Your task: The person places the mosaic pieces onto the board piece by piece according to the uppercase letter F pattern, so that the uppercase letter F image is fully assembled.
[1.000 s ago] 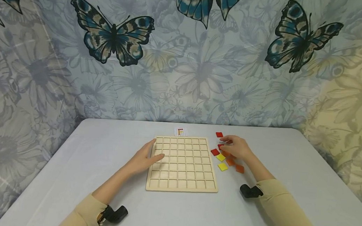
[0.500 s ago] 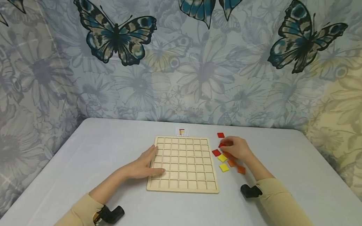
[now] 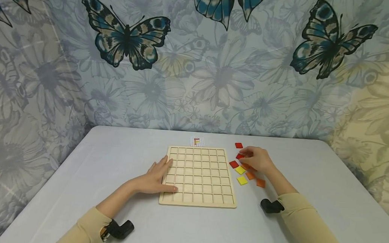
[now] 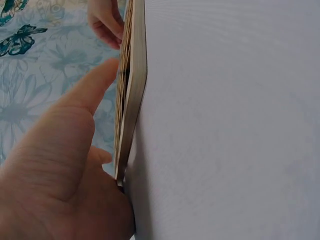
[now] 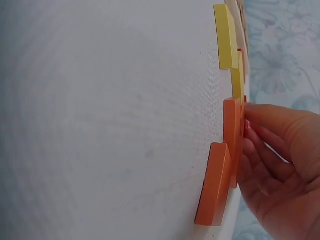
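My left hand [image 3: 153, 177] lies with spread, straight fingers along the left edge of a wooden grid board [image 3: 199, 176], its thumb over the lower left squares. In the left wrist view the thumb [image 4: 82, 92] reaches over the board's side [image 4: 134, 95]. To the board's right, my right hand [image 3: 257, 160] pinches a red square tile [image 3: 240, 156] between thumb and fingers at table level. Around it lie another red tile [image 3: 233, 164], a far red tile [image 3: 238, 145], two yellow tiles [image 3: 242, 180] and orange tiles [image 3: 260, 183], partly hidden by the hand.
Behind the board lies a small pattern card [image 3: 197, 141] with a coloured figure on a grid. All of this is on a white-covered table [image 3: 111, 149], with a butterfly-patterned wall [image 3: 217, 81] rising at its back edge.
My left hand has slid toward me along the board's left edge, its thumb now lower on the grid. The right hand stays by the red tile, its fingers closer together on it.
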The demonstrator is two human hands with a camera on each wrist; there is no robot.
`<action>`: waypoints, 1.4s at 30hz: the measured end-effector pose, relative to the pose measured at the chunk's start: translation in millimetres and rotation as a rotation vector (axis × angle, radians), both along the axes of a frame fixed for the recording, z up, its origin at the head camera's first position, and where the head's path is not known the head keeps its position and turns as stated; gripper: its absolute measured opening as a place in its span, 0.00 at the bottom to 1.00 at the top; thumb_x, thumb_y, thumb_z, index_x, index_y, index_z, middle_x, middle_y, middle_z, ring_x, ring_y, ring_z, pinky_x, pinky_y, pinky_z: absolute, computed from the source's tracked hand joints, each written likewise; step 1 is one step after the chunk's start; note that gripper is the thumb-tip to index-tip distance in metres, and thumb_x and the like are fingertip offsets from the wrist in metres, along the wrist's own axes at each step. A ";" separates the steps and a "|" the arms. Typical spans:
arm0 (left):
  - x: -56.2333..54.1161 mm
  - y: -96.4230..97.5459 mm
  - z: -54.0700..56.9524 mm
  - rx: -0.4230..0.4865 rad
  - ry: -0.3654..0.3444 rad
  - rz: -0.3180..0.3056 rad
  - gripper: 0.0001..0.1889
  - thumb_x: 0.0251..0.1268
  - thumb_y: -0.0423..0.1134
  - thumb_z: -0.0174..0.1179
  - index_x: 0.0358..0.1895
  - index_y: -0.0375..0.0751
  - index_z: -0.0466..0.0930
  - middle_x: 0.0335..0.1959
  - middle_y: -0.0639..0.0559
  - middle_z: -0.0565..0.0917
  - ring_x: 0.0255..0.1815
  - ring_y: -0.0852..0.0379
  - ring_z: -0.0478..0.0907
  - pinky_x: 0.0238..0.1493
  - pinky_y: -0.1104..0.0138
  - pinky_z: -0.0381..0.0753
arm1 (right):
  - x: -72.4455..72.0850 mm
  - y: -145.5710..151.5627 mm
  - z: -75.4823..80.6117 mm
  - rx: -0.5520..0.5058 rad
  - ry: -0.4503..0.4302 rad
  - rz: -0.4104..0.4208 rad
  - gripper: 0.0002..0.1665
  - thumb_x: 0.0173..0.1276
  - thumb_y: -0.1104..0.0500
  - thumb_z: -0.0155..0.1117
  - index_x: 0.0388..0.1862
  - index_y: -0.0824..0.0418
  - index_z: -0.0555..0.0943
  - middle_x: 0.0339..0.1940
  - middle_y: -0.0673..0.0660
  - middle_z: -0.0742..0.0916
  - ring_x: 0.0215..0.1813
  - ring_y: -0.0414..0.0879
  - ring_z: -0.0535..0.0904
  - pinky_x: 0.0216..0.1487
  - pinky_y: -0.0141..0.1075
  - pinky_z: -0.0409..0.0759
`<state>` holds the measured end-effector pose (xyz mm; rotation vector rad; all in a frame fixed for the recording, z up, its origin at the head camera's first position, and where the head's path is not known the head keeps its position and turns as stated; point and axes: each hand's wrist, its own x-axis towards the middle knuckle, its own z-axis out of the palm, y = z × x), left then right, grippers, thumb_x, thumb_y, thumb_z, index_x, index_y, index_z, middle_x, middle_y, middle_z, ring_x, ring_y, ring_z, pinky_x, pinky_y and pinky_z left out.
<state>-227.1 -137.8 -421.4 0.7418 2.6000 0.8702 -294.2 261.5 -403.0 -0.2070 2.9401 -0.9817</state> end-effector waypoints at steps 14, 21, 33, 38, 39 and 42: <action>3.8 0.0 2.6 -0.033 0.037 -0.045 0.55 0.60 0.63 0.63 0.78 0.36 0.42 0.78 0.35 0.30 0.78 0.42 0.27 0.73 0.48 0.25 | 3.6 -15.5 4.1 -0.097 0.002 -0.016 0.26 0.63 0.51 0.71 0.56 0.63 0.81 0.46 0.60 0.85 0.46 0.53 0.80 0.35 0.35 0.78; 4.5 -0.3 3.6 -0.036 0.040 -0.050 0.54 0.60 0.62 0.63 0.78 0.37 0.42 0.77 0.34 0.30 0.78 0.41 0.27 0.73 0.47 0.26 | 4.9 -33.7 7.1 -0.179 -0.015 0.010 0.25 0.61 0.53 0.73 0.56 0.62 0.82 0.46 0.58 0.86 0.48 0.51 0.81 0.42 0.39 0.79; 4.6 -0.6 2.3 -0.041 0.044 -0.042 0.55 0.59 0.63 0.63 0.79 0.37 0.42 0.77 0.34 0.30 0.78 0.41 0.27 0.73 0.47 0.27 | 3.6 -63.7 10.0 -0.140 0.019 0.097 0.21 0.60 0.53 0.74 0.51 0.60 0.84 0.41 0.54 0.87 0.45 0.48 0.82 0.43 0.38 0.79; 4.3 -0.5 2.2 -0.043 0.042 -0.043 0.55 0.59 0.63 0.63 0.79 0.38 0.42 0.78 0.34 0.30 0.78 0.41 0.27 0.73 0.47 0.27 | 5.5 -78.9 13.8 -0.171 -0.026 0.086 0.22 0.58 0.54 0.75 0.51 0.59 0.85 0.40 0.53 0.87 0.40 0.46 0.81 0.33 0.35 0.75; 4.2 -0.5 2.1 -0.043 0.042 -0.042 0.55 0.60 0.63 0.63 0.79 0.38 0.42 0.78 0.34 0.30 0.78 0.41 0.27 0.73 0.47 0.27 | 5.7 -81.9 14.3 -0.175 -0.029 0.089 0.22 0.58 0.54 0.75 0.51 0.59 0.85 0.40 0.53 0.87 0.40 0.46 0.80 0.33 0.35 0.75; 4.1 -0.3 2.0 -0.045 0.039 -0.041 0.55 0.60 0.63 0.63 0.79 0.38 0.42 0.78 0.35 0.30 0.78 0.42 0.27 0.73 0.47 0.26 | 5.6 -89.8 14.9 -0.192 -0.029 0.111 0.20 0.59 0.56 0.75 0.50 0.59 0.85 0.40 0.53 0.87 0.40 0.46 0.80 0.36 0.36 0.77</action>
